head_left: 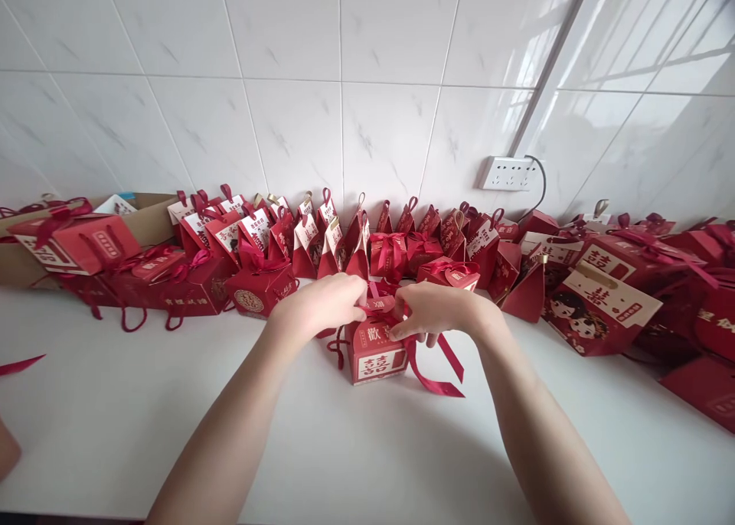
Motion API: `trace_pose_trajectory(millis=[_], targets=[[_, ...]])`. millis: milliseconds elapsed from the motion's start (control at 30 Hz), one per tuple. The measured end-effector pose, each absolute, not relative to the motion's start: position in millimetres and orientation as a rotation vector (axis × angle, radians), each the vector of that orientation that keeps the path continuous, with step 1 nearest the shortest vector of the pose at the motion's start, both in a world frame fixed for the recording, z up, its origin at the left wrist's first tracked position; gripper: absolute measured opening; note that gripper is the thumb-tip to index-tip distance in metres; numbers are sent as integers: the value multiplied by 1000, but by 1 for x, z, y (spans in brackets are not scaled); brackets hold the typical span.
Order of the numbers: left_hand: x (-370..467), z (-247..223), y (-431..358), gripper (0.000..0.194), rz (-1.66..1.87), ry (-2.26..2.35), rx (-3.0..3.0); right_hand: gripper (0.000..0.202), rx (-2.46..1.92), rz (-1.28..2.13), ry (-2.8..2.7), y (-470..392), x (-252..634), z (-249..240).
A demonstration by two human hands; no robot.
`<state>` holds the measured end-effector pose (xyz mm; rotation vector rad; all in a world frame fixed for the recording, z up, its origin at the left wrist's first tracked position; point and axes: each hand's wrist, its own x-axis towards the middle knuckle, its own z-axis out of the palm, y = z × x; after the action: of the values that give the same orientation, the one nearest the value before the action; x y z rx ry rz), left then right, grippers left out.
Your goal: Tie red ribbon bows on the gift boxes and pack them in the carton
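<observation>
A small red gift box [376, 345] with a white label and Chinese characters stands on the table in front of me, between my two hands. Dark red ribbon [433, 383] runs over its top, and its loose tails hang down on the right side. My left hand [330, 303] comes in from the left, fingers closed on the ribbon at the box top; its fingertips are partly hidden. From the other side, my right hand [433, 309] pinches the ribbon with thumb and fingers, close to the box's upper right edge.
Several red gift boxes with ribbon loops [253, 230] stand in rows along the tiled wall [298, 127]. More boxes [602, 307] are piled at right. An open cardboard carton [152, 223] sits at far left. A power strip [508, 174] hangs on the wall. White tabletop [373, 448] lies nearest me.
</observation>
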<state>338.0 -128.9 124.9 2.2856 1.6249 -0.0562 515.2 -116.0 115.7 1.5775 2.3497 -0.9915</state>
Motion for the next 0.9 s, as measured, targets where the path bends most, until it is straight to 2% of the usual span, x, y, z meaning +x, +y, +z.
trace_pose_trajectory(millis=[133,267,433,767,900], targets=[[325,122,-124,23,-133,1599,2176,28,1477,-1104,2281,-109,520,112],[313,120,-122,33,-60,1599,2165,21,1461,-1017,2356,-103,528,111],[309,122,-120,31,-30,1578,2150,26,1380,-816,2497,-92,543,109],[312,113,-110,23,-302,1569,2104,25,1345,-971,2340,-74,555,94],[313,110,-108,22,-256,1576,2066,24,1338,-962,2366,-69,556,88]])
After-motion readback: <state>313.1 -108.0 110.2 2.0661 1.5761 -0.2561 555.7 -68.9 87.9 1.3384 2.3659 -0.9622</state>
